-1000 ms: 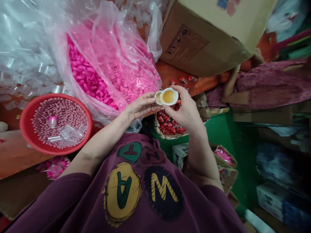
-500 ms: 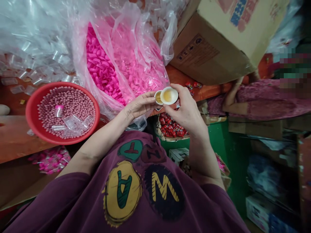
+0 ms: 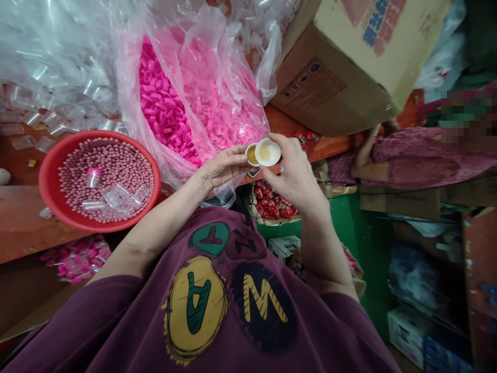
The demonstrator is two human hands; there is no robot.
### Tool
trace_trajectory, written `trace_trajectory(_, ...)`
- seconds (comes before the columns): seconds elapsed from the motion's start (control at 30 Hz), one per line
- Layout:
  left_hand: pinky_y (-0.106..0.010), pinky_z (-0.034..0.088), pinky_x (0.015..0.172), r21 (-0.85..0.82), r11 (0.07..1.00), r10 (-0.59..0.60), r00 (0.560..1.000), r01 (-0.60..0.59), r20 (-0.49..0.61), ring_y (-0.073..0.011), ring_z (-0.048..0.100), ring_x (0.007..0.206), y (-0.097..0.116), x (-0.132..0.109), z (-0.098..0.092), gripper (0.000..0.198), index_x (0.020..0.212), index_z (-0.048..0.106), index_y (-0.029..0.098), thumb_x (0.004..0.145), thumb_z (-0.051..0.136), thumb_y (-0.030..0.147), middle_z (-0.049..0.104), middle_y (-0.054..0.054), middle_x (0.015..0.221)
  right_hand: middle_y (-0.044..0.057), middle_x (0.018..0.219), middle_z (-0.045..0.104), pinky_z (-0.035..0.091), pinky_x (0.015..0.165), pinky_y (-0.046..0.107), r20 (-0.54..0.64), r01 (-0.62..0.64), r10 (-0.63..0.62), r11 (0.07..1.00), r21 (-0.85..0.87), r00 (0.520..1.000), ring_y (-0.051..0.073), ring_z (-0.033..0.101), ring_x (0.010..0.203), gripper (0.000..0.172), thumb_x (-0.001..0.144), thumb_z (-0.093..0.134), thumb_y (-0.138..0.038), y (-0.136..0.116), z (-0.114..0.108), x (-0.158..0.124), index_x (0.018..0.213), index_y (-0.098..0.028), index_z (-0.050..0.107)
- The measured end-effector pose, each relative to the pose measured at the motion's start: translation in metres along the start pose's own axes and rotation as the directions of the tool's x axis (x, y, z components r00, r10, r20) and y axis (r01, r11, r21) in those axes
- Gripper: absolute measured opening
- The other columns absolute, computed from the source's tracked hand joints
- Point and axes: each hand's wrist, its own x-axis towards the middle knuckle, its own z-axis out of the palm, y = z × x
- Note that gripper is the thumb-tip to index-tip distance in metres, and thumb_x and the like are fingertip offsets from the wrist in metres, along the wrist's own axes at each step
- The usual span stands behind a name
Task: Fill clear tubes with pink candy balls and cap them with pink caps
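Note:
My left hand [image 3: 227,167] pinches a small round white cup [image 3: 252,154] whose inside is yellow. Overlapping its right edge is a larger white oval shell [image 3: 268,152], hollow side up, with a pale yellow patch in it. The fingers and thumb of my right hand [image 3: 298,173] are closed on that shell. The two white pieces seem to touch at the rims, though I cannot tell whether they are joined. Just behind them lies a clear plastic bag [image 3: 243,77] full of bright pink plastic rings [image 3: 165,103].
At left stands a red basin [image 3: 48,207] of small pink balls, with clear tubes on top. Clear plastic pieces [image 3: 58,98] pile behind it. A cardboard box [image 3: 326,83] stands back right; red wrapped pieces [image 3: 274,202] lie below my hands. Another person's arm [image 3: 365,158] is at right.
The white shell in my right hand has shifted slightly left, and its yellow patch looks smaller and paler. Both hands keep their grip. The view has moved a little.

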Motion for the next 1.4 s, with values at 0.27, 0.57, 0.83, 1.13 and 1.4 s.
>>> trace_trajectory(0.27, -0.043, 0.060, 0.116, 0.056, 0.998, -0.006, 1.000, 0.004, 0.022, -0.0265, 0.080, 0.118, 0.001, -0.001, -0.005, 0.042, 0.117, 0.081, 0.017, 0.077, 0.094, 0.023, 0.084, -0.009, 0.114, 0.013, 0.149, 0.060, 0.050, 0.121, 0.065, -0.005, -0.031, 0.031, 0.999, -0.032, 1.000, 0.040, 0.056, 0.140, 0.067, 0.101, 0.066, -0.043, -0.009, 0.004, -0.007, 0.164, -0.031, 0.048)
trace_trajectory(0.57, -0.042, 0.061, 0.117, 0.074, 0.996, -0.052, 0.997, 0.047, 0.061, -0.0270, 0.078, 0.122, 0.000, -0.009, -0.004, 0.037, 0.115, 0.082, 0.019, 0.079, 0.092, 0.025, 0.084, -0.009, 0.120, 0.012, 0.154, 0.060, 0.052, 0.124, 0.066, -0.143, -0.085, 0.111, 0.980, 0.178, 0.983, 0.038, 0.059, 0.144, 0.072, 0.098, 0.069, -0.051, -0.006, 0.023, -0.027, 0.163, -0.031, 0.046)
trace_trajectory(0.83, -0.047, 0.061, 0.120, 0.118, 0.987, -0.120, 0.990, 0.110, 0.079, -0.0311, 0.075, 0.133, 0.017, -0.033, 0.021, 0.056, 0.124, 0.077, 0.022, 0.073, 0.098, 0.022, 0.081, -0.007, 0.128, 0.014, 0.160, 0.059, 0.058, 0.121, 0.058, -0.367, -0.177, 0.380, 0.859, 0.481, 0.849, 0.033, 0.066, 0.144, 0.084, 0.094, 0.074, -0.061, 0.005, 0.054, -0.100, 0.165, -0.032, 0.039)
trace_trajectory(1.13, -0.037, 0.069, 0.096, 0.332, 0.927, -0.292, 0.888, 0.172, 0.356, -0.0321, 0.080, 0.121, 0.057, -0.083, 0.101, 0.058, 0.122, 0.079, 0.033, 0.072, 0.105, 0.044, 0.081, -0.005, 0.124, 0.011, 0.146, 0.074, 0.064, 0.114, 0.055, -0.359, -0.337, 0.773, 0.575, 0.746, 0.523, 0.032, 0.076, 0.132, 0.078, 0.081, 0.093, -0.050, -0.038, 0.092, -0.204, 0.148, -0.034, 0.057)
trace_trajectory(1.4, -0.041, 0.070, 0.089, 0.415, 0.810, -0.583, 0.644, 0.414, 0.494, -0.0300, 0.083, 0.110, 0.071, -0.124, 0.154, 0.055, 0.124, 0.080, 0.048, 0.075, 0.099, 0.032, 0.080, -0.001, 0.136, 0.007, 0.132, 0.080, 0.064, 0.115, 0.059, -0.105, -0.355, 0.962, 0.193, 0.915, 0.252, 0.040, 0.078, 0.127, 0.056, 0.081, 0.087, -0.055, -0.083, 0.110, -0.239, 0.131, -0.041, 0.066)
